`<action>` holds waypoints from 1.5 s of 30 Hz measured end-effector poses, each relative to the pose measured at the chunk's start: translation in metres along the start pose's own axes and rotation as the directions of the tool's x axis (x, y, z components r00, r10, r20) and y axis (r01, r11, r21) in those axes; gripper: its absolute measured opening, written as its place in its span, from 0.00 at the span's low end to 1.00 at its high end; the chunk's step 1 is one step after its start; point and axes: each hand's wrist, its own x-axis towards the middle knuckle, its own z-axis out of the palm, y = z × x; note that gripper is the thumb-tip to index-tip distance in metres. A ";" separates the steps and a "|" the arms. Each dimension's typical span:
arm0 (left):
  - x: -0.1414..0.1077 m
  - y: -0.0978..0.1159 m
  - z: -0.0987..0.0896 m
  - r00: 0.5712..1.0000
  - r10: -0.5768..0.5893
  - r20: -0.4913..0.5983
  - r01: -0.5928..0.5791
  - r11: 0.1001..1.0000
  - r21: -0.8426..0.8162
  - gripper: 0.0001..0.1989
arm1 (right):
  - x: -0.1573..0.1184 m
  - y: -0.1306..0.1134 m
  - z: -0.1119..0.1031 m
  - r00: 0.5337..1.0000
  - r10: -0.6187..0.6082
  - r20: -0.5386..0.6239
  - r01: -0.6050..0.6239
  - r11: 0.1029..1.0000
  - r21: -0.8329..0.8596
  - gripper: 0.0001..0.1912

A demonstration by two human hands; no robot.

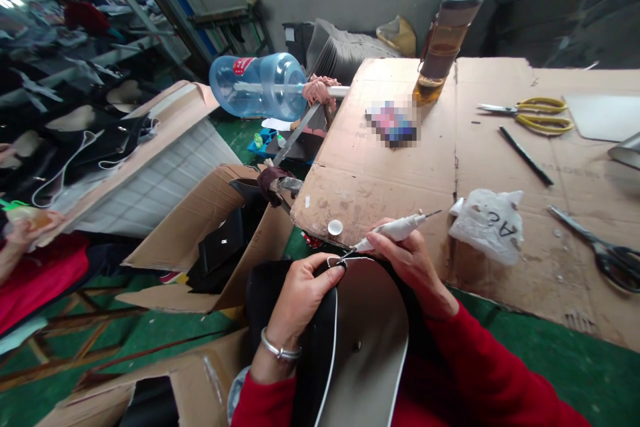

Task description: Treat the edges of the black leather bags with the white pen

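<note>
In the head view my right hand [407, 257] grips a white-handled awl [403, 228] with thin metal showing at both ends. One tip points down-left and meets the work at my left hand [310, 287]. The left thumb and fingers pinch the dark edge of a bag-like piece [373, 320] lying on my lap. This piece has a rounded beige-grey flap with a white edge and a small round stud. A white thread [357, 258] loops beside the awl's tip. The exact contact point is too small to make out.
A cardboard-topped table [370, 180] holds a small white cap [335, 227], a plastic bag [489, 223], black scissors [605, 247], yellow-handled scissors [537, 115], a black pen [525, 155] and a drink bottle [447, 43]. Open cartons [190, 240] stand left; another person's hand [30, 227] is at far left.
</note>
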 end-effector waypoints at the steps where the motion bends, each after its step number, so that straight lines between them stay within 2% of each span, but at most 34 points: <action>1: -0.001 0.000 0.000 1.000 0.003 -0.004 -0.003 1.000 0.000 0.11 | 0.000 0.000 0.000 1.000 -0.002 0.003 0.002 1.000 -0.011 0.15; 12: -0.008 -0.001 0.002 1.000 0.015 0.001 -0.015 0.999 -0.034 0.11 | -0.001 -0.003 -0.002 0.997 0.042 0.063 -0.040 0.999 -0.037 0.18; 17: -0.008 -0.004 0.004 1.000 -0.004 0.019 0.006 0.997 -0.076 0.11 | -0.001 -0.003 -0.005 0.994 0.049 0.093 -0.050 0.999 0.004 0.18; 21: -0.008 -0.008 0.009 0.997 -0.057 0.052 0.066 0.982 -0.177 0.09 | -0.001 -0.007 -0.006 0.990 0.063 0.127 -0.069 0.997 0.043 0.18; 25: -0.003 -0.012 0.012 0.992 -0.113 0.051 0.123 0.936 -0.329 0.07 | -0.002 -0.006 -0.004 0.995 0.085 0.042 -0.089 0.992 0.089 0.17; 28: 0.000 -0.015 0.008 0.992 -0.117 -0.046 0.090 0.916 -0.390 0.08 | 0.000 0.000 0.002 0.996 0.003 -0.092 -0.001 1.000 0.023 0.15; 30: 0.001 -0.016 0.002 0.988 -0.123 -0.099 0.077 0.925 -0.372 0.09 | 0.003 0.004 0.007 0.989 -0.073 -0.126 0.064 0.996 -0.067 0.13; 32: 0.001 -0.017 -0.003 0.985 -0.128 -0.113 0.086 0.943 -0.321 0.11 | 0.006 0.008 0.010 0.988 -0.111 -0.107 0.097 0.987 -0.128 0.13; 37: 0.000 -0.015 -0.013 0.992 -0.106 -0.063 0.090 0.972 -0.219 0.14 | 0.007 0.014 0.011 0.987 -0.152 -0.049 0.139 0.969 -0.207 0.12; 41: 0.001 -0.018 -0.017 0.993 -0.057 -0.107 0.042 0.988 -0.145 0.11 | 0.005 0.014 0.009 0.988 -0.151 -0.007 0.146 0.964 -0.224 0.12; 45: 0.003 -0.023 -0.018 0.987 -0.061 -0.147 0.035 0.985 -0.170 0.12 | 0.004 0.009 0.009 0.987 -0.157 -0.032 0.144 0.957 -0.251 0.12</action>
